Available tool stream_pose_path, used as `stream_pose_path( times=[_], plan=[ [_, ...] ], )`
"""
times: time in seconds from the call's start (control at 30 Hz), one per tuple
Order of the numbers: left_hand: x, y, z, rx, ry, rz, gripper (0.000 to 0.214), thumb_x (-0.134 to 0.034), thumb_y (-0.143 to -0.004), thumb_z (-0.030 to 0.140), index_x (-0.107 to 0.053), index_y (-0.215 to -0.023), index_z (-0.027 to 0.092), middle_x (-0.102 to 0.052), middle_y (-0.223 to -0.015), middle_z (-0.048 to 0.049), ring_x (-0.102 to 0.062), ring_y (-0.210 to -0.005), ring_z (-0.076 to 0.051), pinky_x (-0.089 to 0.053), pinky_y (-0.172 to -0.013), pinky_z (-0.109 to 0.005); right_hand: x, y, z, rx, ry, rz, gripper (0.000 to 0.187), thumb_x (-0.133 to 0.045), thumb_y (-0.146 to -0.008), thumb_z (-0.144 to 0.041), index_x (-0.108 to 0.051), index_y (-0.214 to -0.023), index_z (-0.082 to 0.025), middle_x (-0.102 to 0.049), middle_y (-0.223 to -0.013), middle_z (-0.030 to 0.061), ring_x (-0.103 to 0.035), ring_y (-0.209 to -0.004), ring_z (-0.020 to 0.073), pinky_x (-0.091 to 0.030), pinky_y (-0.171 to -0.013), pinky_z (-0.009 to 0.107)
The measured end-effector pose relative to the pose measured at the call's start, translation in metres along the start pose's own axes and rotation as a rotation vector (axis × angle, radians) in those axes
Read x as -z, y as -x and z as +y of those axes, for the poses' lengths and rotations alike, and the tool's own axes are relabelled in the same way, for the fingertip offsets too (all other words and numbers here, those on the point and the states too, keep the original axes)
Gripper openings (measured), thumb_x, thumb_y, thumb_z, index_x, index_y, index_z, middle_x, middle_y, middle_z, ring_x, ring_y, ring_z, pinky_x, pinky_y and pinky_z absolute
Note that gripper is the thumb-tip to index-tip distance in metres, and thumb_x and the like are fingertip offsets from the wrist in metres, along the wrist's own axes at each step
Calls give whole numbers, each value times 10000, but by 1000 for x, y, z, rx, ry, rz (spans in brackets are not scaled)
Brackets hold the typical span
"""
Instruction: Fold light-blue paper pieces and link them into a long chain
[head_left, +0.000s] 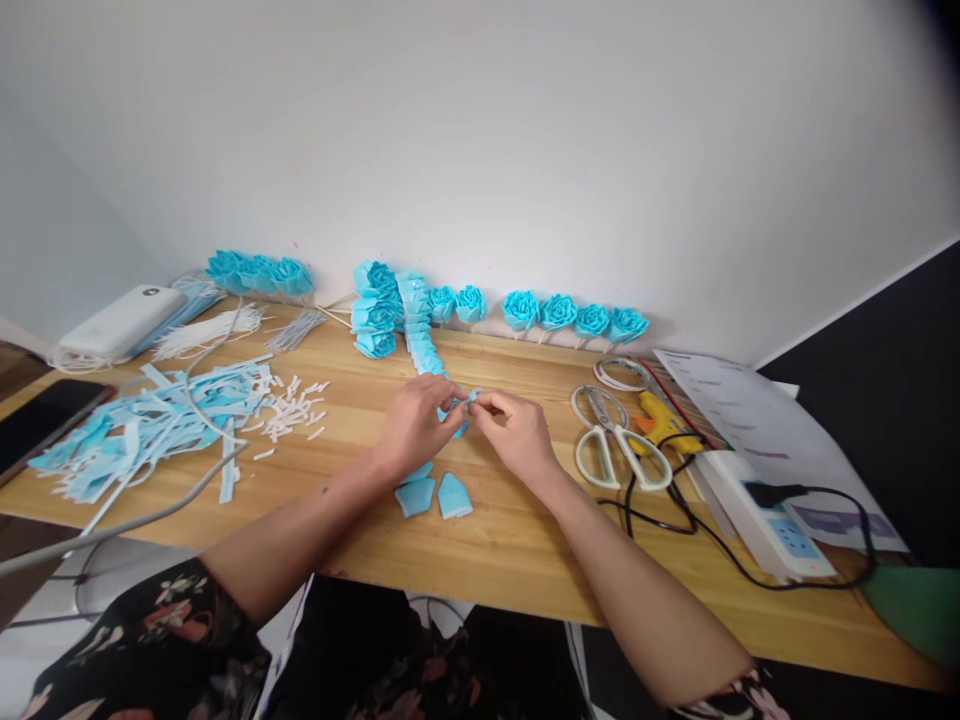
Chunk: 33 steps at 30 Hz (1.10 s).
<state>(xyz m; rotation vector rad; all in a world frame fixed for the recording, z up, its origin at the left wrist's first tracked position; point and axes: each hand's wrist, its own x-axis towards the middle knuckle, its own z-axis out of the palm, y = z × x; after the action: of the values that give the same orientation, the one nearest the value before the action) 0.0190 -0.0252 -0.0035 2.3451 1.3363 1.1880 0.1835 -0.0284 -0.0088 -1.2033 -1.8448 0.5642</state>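
Note:
Above the middle of the wooden table point(517, 560), my left hand point(420, 420) and my right hand point(517, 430) meet, their fingertips pinched on a small light-blue petal piece point(472, 397). Most of that piece is hidden by the fingers. Between my forearms lie cut blue petal pieces point(454, 496) with pointed ends, one partly under my left hand. Just beyond the hands, a curved row of overlapping blue petals point(418, 320) runs back towards the wall, next to a stack of finished blue fabric roses point(375, 310).
More blue roses point(559, 312) line the wall. At left are blue strips point(172, 420), white scraps point(292, 408), a phone point(49, 425) and a white power bank point(120, 320). Scissors point(619, 440), a yellow glue gun point(664, 420), a power strip point(772, 520) and paper point(750, 420) lie at right.

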Motion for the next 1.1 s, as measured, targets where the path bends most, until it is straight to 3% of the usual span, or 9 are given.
stream_pose_path(
  times=[0.37,0.77,0.87,0.97,1.1],
  plan=[
    [1,-2,1,16,47,7,133,-569,-824,243,-679,-805,172,-556,-629,-14,-534,-660,-155,-385,-657,-276,1,0,1,-7,-8,-2,153,-549,-822,-265,-687,-780,-212,-724,-799,39,-655,-733,194,-483,-714,291],
    [4,-7,-5,135,149,3,163,-543,-818,243,-686,-780,174,-597,-631,-11,-509,-614,-132,-370,-599,-244,4,-2,-2,-52,-44,0,150,-552,-804,-285,-667,-745,-210,-689,-718,13,-611,-660,170,-445,-657,263],
    [22,-14,-9,258,189,63,190,-529,-813,278,-678,-781,164,-615,-646,-7,-498,-583,-124,-365,-566,-229,7,-4,1,-153,-113,9,176,-565,-794,-316,-641,-694,-193,-622,-617,-9,-539,-569,140,-391,-568,242],
    [56,-12,-21,340,99,97,204,-532,-800,313,-676,-788,169,-629,-656,-6,-510,-585,-130,-359,-558,-224,9,-6,6,-198,-194,20,200,-566,-790,-336,-627,-678,-183,-596,-615,-11,-508,-570,130,-365,-559,237],
    [110,11,-55,366,-187,-11,191,-546,-786,340,-669,-752,198,-644,-677,-6,-532,-605,-148,-344,-562,-231,8,-7,9,-217,-258,1,211,-560,-797,-349,-632,-690,-181,-608,-638,-6,-521,-598,133,-375,-587,241]
  ],
)
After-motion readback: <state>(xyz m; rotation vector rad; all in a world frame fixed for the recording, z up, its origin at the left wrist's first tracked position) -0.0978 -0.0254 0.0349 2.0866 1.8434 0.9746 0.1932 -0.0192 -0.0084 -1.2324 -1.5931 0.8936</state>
